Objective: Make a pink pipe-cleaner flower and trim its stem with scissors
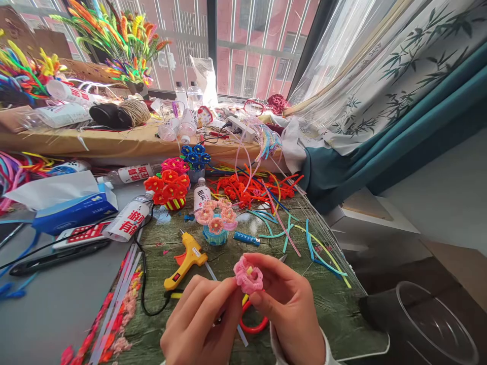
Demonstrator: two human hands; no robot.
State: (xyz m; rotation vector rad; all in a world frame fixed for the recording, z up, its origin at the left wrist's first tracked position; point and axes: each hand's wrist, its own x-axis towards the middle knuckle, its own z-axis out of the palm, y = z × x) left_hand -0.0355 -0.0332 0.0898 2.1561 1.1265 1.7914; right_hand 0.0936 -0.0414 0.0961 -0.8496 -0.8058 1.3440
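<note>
Between my two hands is a pink pipe-cleaner flower (pixel 248 276) with a pale yellow centre. My left hand (pixel 203 317) pinches it from the left, fingers curled. On the other side, the thumb and fingers of my right hand (pixel 287 299) close on its petals. Red-handled scissors (pixel 254 327) lie on the table beneath, partly hidden by my hands. A yellow glue gun (pixel 186 261) rests to the left, and a clear glue stick (pixel 241 334) shows below the hands. Beyond them stands a small blue pot (pixel 215 235) of pink flowers (pixel 215 223).
Red flowers (pixel 169 185) and blue flowers (pixel 196 156) stand in pots behind. A blue marker-like tube (pixel 246 238) and loose pipe cleaners (pixel 312 243) lie to the right. A tissue pack (pixel 76 210) and plastic bottles (pixel 129 218) are at left; a clear-rimmed bin (pixel 403 304) is at right.
</note>
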